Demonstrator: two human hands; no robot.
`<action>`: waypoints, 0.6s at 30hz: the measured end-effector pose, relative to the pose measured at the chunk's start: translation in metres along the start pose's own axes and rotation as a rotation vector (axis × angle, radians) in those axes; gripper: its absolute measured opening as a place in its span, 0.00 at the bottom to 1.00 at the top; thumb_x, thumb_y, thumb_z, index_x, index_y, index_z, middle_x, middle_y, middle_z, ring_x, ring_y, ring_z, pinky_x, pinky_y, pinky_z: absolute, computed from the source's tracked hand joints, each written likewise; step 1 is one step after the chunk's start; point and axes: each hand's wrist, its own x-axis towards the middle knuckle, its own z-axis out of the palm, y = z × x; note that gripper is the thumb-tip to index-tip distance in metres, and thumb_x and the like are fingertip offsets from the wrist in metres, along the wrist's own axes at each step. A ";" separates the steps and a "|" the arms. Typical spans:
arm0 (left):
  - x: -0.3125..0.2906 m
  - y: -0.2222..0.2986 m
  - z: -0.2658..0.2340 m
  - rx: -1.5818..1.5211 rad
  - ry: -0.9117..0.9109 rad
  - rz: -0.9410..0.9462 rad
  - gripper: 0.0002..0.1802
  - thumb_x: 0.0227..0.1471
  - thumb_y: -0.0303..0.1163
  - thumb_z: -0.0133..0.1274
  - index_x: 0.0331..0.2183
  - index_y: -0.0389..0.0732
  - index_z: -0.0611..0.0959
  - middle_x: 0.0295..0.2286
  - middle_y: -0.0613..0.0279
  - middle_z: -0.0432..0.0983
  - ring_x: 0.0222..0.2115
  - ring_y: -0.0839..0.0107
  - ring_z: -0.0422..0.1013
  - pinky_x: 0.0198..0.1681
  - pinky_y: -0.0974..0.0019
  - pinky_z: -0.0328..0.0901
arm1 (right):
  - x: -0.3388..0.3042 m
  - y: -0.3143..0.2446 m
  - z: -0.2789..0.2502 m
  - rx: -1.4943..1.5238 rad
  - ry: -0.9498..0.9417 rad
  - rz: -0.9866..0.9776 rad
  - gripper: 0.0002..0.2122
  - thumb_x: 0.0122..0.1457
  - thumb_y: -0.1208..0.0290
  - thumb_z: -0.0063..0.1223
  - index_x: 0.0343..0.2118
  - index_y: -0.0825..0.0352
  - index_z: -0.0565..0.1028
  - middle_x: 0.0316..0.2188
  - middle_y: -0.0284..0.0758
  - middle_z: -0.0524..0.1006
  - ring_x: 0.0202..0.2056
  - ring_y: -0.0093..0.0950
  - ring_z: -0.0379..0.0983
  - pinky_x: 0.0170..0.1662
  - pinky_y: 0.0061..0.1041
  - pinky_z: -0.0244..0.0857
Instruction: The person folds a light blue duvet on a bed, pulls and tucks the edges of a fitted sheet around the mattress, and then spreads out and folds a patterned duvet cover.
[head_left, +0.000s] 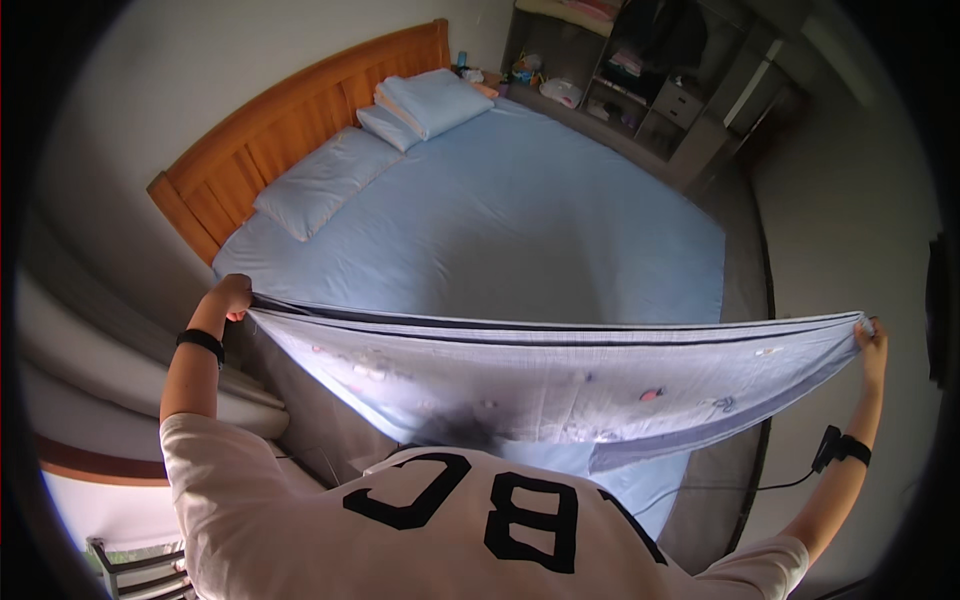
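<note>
Both arms are spread wide, holding a light blue patterned sheet [560,375] stretched out flat across the foot of the bed [520,220]. Left hand [232,296] is closed tight on the sheet's left corner, fingers curled around the edge, just above the near left corner of the mattress. Right hand [872,340] is pinched shut on the opposite corner, out past the right side of the bed, fingers wrapped over bunched fabric. Sheet is folded over on itself, several layered edges visible along the top line, small printed motifs on the underside; its middle sags slightly toward the person's chest. Black band on each wrist; the right one [838,447] has a cable trailing from it. Bed has a pale blue fitted sheet, a wooden headboard [290,120], one pillow [320,180] lying flat, and folded bedding [425,103] stacked next to it at the head end. Open shelving unit [640,80] stands beyond the far corner.
</note>
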 end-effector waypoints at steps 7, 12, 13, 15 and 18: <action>0.047 0.103 -0.088 0.072 0.837 0.255 0.14 0.40 0.32 0.38 0.26 0.35 0.75 0.28 0.47 0.69 0.32 0.56 0.66 0.36 0.62 0.60 | 0.023 0.060 0.053 -0.683 0.089 0.136 0.19 0.42 0.63 0.50 0.35 0.70 0.66 0.31 0.45 0.70 0.36 0.40 0.65 0.37 0.30 0.58; 0.009 0.108 -0.244 -0.339 1.493 0.267 0.17 0.44 0.39 0.37 0.34 0.40 0.70 0.29 0.48 0.69 0.32 0.52 0.65 0.34 0.59 0.60 | 0.072 -0.003 0.058 -0.505 0.761 0.439 0.18 0.43 0.59 0.46 0.35 0.65 0.67 0.32 0.40 0.70 0.37 0.39 0.64 0.40 0.32 0.55; -0.013 0.107 -0.262 -0.394 1.589 0.261 0.16 0.45 0.38 0.36 0.35 0.41 0.71 0.27 0.51 0.70 0.29 0.57 0.67 0.32 0.61 0.62 | 0.079 -0.021 0.064 -0.414 0.915 0.502 0.19 0.43 0.58 0.45 0.35 0.67 0.67 0.33 0.41 0.70 0.38 0.37 0.64 0.41 0.30 0.55; -0.037 0.167 -0.275 -0.566 1.225 0.437 0.15 0.45 0.35 0.36 0.36 0.43 0.71 0.25 0.54 0.71 0.24 0.68 0.70 0.27 0.68 0.64 | 0.083 0.106 -0.033 -0.446 0.529 0.203 0.23 0.42 0.55 0.47 0.36 0.70 0.67 0.34 0.41 0.70 0.38 0.35 0.64 0.42 0.27 0.55; -0.057 0.102 -0.304 -0.546 1.381 0.412 0.17 0.45 0.34 0.36 0.39 0.44 0.69 0.26 0.54 0.70 0.21 0.69 0.69 0.23 0.72 0.66 | 0.091 0.129 -0.104 -0.425 0.377 0.041 0.24 0.42 0.55 0.48 0.37 0.71 0.66 0.35 0.41 0.70 0.39 0.34 0.64 0.42 0.25 0.54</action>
